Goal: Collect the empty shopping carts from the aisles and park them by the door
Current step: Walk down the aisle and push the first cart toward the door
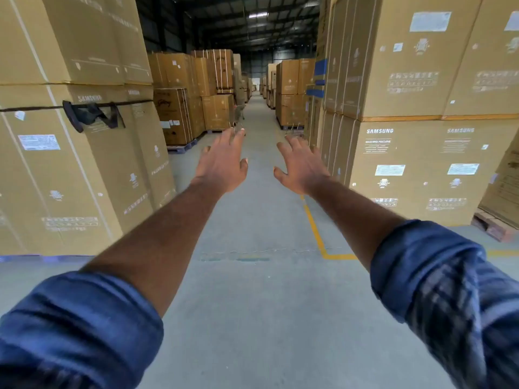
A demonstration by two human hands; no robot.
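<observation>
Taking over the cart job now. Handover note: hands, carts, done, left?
Left hand: open, holds nothing, stretched forward over the aisle floor.
Right hand: the same.
Carts: none in hand. A small wire-frame shape far down the aisle, beside the cardboard boxes on the left, may be a cart, but it is too small to confirm.
Door: not in view.
Done: no parked cart shows.
Left: probably walk up the aisle, check that shape, then collect the carts and park them by the door.
</observation>
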